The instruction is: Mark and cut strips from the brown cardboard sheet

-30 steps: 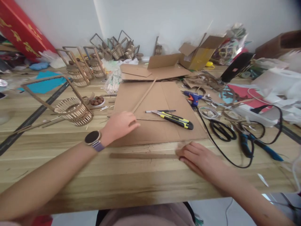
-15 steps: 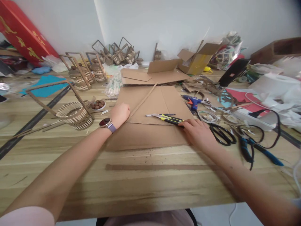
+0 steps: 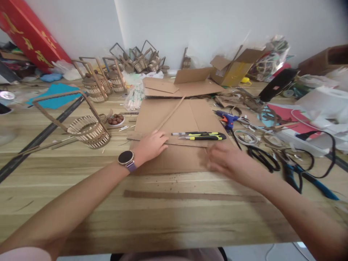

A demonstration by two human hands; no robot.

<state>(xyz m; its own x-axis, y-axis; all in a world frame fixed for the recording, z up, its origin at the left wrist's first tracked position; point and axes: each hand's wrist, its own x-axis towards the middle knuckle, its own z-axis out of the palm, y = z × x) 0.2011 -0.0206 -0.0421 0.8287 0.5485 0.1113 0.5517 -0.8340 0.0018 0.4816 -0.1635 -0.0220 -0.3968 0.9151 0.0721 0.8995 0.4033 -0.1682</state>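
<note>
My left hand (image 3: 151, 145), with a watch on the wrist, rests on a flat cardboard sheet (image 3: 179, 114), its fingers apart and laid down near the front edge. A narrow cardboard strip (image 3: 187, 143) runs sideways from under that hand. My right hand (image 3: 224, 158) is low over the right side of the front cardboard (image 3: 185, 159); its fingers are smeared by motion, so any hold is unclear. Just beyond it, a yellow-and-black utility knife (image 3: 208, 136) and a slim pen (image 3: 179, 133) lie on the sheet. A thin strip (image 3: 172, 113) crosses the sheet diagonally.
On the left stand a woven basket (image 3: 89, 131) and a bowl of brown nuts (image 3: 116, 119). To the right lie a blue glue gun (image 3: 227, 117), black-handled scissors (image 3: 263, 158) and blue-handled pliers (image 3: 312, 185). A long cardboard strip (image 3: 185, 195) lies near the front edge.
My right hand has let go of the utility knife, which now lies on the cardboard, and moved toward me. My left hand has shifted right and nearer, its fingers now spread.
</note>
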